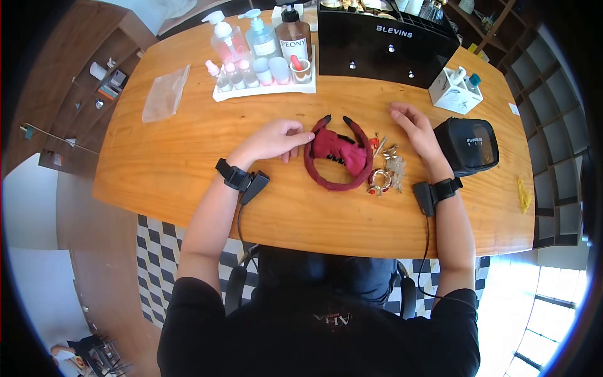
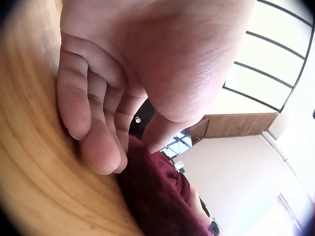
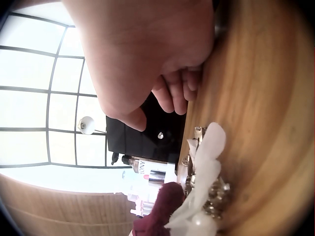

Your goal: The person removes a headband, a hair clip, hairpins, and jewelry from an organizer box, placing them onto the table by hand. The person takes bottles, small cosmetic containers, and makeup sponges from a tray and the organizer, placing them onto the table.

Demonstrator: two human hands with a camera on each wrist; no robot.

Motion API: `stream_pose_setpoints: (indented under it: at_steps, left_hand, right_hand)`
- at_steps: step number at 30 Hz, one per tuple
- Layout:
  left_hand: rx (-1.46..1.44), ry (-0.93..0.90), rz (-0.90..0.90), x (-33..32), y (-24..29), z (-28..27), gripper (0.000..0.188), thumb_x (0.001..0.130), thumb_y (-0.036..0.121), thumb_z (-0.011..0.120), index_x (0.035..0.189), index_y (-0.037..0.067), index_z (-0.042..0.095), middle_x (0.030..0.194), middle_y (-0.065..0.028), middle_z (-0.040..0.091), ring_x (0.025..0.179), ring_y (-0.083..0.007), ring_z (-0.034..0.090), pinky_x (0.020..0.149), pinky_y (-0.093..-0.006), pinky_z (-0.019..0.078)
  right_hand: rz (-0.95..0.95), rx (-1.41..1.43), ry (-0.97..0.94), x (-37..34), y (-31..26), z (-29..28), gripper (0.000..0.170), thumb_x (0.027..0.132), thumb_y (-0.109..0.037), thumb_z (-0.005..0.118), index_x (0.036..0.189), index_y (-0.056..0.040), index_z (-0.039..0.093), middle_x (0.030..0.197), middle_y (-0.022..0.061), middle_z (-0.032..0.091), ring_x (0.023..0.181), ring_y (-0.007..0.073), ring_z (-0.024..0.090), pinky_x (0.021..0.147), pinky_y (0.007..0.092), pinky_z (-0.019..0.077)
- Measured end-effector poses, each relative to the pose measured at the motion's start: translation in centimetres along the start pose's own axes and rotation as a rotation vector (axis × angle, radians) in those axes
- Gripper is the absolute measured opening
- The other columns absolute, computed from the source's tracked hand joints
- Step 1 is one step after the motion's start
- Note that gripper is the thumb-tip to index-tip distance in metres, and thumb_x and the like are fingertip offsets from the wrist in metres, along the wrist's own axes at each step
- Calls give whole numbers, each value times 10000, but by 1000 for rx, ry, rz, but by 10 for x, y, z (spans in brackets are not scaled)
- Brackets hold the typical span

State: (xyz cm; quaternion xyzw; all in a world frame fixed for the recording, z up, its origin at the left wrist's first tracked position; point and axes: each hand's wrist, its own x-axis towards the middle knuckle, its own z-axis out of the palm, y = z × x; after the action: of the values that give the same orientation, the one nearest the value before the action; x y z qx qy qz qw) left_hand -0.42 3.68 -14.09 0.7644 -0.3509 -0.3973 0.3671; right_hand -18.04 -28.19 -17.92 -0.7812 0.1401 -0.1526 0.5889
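A dark red headband (image 1: 337, 186) lies on the wooden table, with a red bow clip (image 1: 342, 151) inside its loop. The left hand (image 1: 271, 141) rests at the headband's left side, thumb at its edge, fingers loosely bent; in the left wrist view the hand (image 2: 142, 64) is beside the plush band (image 2: 152, 196). To the right of the headband lie small hair clips and jewellery (image 1: 380, 180), with a pale petal-shaped clip (image 3: 202, 172). The right hand (image 1: 419, 133) rests on the table above and right of these, fingers loosely bent, holding nothing.
A black drawer box (image 1: 383, 47) stands at the back, beside a white tray (image 1: 264, 92) of bottles. A marble-patterned holder (image 1: 455, 95) and a black case (image 1: 466, 146) are at the right. A clear plastic bag (image 1: 166, 94) lies at the left, a yellow item (image 1: 524, 195) at the far right.
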Motion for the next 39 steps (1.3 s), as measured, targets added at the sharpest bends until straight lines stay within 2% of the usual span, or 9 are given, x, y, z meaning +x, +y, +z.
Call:
stream_pose_setpoints:
  at_steps: [10,13,26,28,31,35,37,39]
  left_hand:
    - [-19,-24,-34,5,-4,-6,409,1030,437,611,895,52,646,702,-44,668,537,-113,631,493,-235,446]
    - [-57,-27,-44,2,-6,-5,409,1033,434,600,944,41,668,729,-59,683,546,-126,641,512,-250,453]
    - [-44,-21,-40,5,-6,-5,420,1033,435,598,923,34,657,711,-70,678,545,-138,645,508,-255,467]
    - [-26,4,-72,4,-4,-4,403,1047,438,578,909,64,637,685,-42,667,525,-107,635,482,-223,454]
    - [-32,2,-37,4,-6,-4,402,1046,440,577,913,66,638,688,-34,669,527,-100,634,481,-218,447]
    - [-22,1,-53,3,-2,-5,399,1047,435,577,914,64,641,688,-33,669,534,-100,636,482,-217,447]
    - [6,10,-86,3,0,-5,418,1032,435,599,911,40,663,717,-60,684,555,-126,649,509,-253,470]
    - [-1,10,-72,4,-3,-5,406,1039,431,589,915,50,656,703,-50,676,548,-116,645,498,-238,460]
  right_hand:
    - [-33,5,2,3,0,0,416,1006,-266,668,1295,31,632,1176,85,697,1110,150,628,1001,285,460]
    - [-10,-5,-14,2,2,-1,416,1005,-266,668,1294,31,633,1180,87,700,1107,152,632,999,284,462]
    - [-9,-17,-31,1,-1,-3,458,1002,-294,673,1324,28,625,1253,103,687,1172,166,621,1039,295,450]
    - [-3,-14,-25,0,-1,-3,459,1003,-297,672,1326,26,625,1261,105,686,1180,169,620,1044,295,446]
    - [-14,-40,-26,2,-3,-3,458,1002,-302,673,1328,17,628,1260,105,690,1176,172,625,1044,298,449]
    - [-16,-51,-35,1,-5,-2,452,999,-308,677,1318,10,636,1251,107,698,1170,175,633,1041,305,456]
    - [-16,-54,-32,1,-4,-2,451,998,-309,679,1313,11,639,1247,107,700,1167,175,635,1038,306,459]
    - [-27,-76,-37,3,-2,-2,447,997,-308,680,1307,12,642,1247,107,700,1168,177,635,1035,306,462]
